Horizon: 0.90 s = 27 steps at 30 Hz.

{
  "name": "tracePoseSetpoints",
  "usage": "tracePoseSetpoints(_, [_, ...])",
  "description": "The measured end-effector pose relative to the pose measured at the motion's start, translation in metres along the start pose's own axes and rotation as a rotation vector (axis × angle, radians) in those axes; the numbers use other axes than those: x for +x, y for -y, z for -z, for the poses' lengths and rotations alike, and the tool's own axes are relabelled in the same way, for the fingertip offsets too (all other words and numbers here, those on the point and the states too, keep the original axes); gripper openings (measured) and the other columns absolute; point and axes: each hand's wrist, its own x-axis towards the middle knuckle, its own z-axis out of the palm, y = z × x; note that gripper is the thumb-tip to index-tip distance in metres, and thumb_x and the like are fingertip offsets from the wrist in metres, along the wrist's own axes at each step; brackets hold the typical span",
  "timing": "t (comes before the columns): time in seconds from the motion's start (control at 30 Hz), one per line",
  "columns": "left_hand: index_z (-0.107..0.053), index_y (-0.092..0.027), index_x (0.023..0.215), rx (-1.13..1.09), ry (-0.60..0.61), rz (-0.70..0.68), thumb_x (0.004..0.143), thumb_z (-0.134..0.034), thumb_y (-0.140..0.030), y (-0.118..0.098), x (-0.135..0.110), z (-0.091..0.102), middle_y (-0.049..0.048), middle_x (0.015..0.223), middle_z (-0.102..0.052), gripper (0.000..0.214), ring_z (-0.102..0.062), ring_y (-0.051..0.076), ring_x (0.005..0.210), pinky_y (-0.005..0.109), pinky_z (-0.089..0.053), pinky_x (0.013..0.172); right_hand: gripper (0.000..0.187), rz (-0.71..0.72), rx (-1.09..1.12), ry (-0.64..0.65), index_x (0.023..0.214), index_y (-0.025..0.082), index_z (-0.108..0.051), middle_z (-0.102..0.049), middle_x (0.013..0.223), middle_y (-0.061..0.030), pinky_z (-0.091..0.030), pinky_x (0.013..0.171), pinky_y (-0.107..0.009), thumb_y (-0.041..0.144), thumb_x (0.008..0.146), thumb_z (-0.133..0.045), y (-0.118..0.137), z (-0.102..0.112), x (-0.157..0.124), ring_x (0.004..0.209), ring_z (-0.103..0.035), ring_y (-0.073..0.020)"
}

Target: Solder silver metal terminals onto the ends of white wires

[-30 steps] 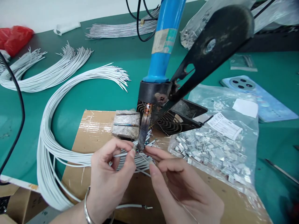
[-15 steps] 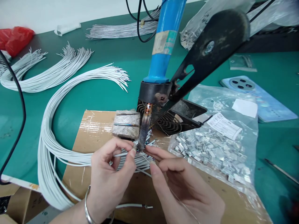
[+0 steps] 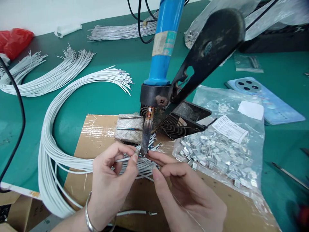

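My left hand [image 3: 112, 182] pinches the stripped ends of white wires [image 3: 135, 164] between thumb and forefinger, just beside the tip of a blue-handled soldering iron [image 3: 147, 132]. A metal bangle [image 3: 87, 214] circles that wrist. My right hand [image 3: 183, 190] pinches a thin wire [image 3: 183, 209] whose end reaches up to the iron's tip. The iron's tip is partly hidden among the wire ends. A long bundle of white wires [image 3: 48, 151] curves from those ends around the left of the cardboard.
The iron hangs from a black metal arm [image 3: 207, 45] above a fan grille [image 3: 180, 127]. A plastic bag of metal clips [image 3: 214, 154] lies to the right, near a phone [image 3: 265, 106]. More wire bundles [image 3: 48, 74] cover the green mat [image 3: 285, 154].
The whole scene sits slightly further left and higher in view. Both hands keep their pinches at the iron's tip, with no visible change in what they hold.
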Motion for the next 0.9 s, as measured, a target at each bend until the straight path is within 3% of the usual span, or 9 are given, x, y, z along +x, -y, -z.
tracePoseSetpoints(0.17, [-0.067,-0.019,0.070,-0.015,-0.005,0.005,0.077,-0.071,-0.013,0.0017,-0.0028,-0.0022,0.0029,0.077,-0.076,0.010,-0.062,0.013,0.059,0.019,-0.037,0.044,0.021,-0.001,-0.005,-0.015,0.070,0.022,-0.063,-0.082,0.102,-0.0032,-0.059,0.078,-0.015,0.012,0.086,-0.071,0.0000,-0.0014,-0.0008,0.089,-0.077,-0.0126])
tracePoseSetpoints(0.37, [-0.066,-0.021,0.071,-0.018,-0.013,0.002,0.082,-0.069,-0.017,0.0050,-0.0058,-0.0037,-0.0028,0.057,-0.059,0.012,-0.063,0.015,0.063,0.019,-0.041,0.048,0.018,0.025,-0.014,-0.056,0.070,0.022,-0.067,-0.082,0.097,-0.0020,-0.059,0.075,-0.014,0.013,0.083,-0.075,-0.0014,-0.0024,-0.0004,0.082,-0.077,-0.0114])
tracePoseSetpoints(0.67, [-0.066,-0.021,0.068,-0.017,-0.025,-0.004,0.077,-0.072,-0.016,-0.0001,-0.0047,-0.0030,-0.0041,0.050,-0.052,0.012,-0.062,0.017,0.058,0.019,-0.041,0.045,0.018,0.059,-0.036,-0.053,0.070,0.021,-0.068,-0.082,0.097,-0.0056,-0.061,0.074,-0.018,0.011,0.082,-0.076,-0.0009,-0.0017,0.0007,0.081,-0.078,-0.0146])
tracePoseSetpoints(0.9, [-0.066,-0.022,0.071,0.011,-0.007,-0.022,0.081,-0.070,-0.018,0.0029,-0.0043,-0.0032,-0.0042,0.052,-0.052,0.012,-0.062,0.016,0.060,0.019,-0.038,0.045,0.018,0.068,-0.031,-0.060,0.071,0.021,-0.067,-0.081,0.097,-0.0036,-0.060,0.075,-0.016,0.010,0.083,-0.074,-0.0006,-0.0026,-0.0001,0.081,-0.077,-0.0128])
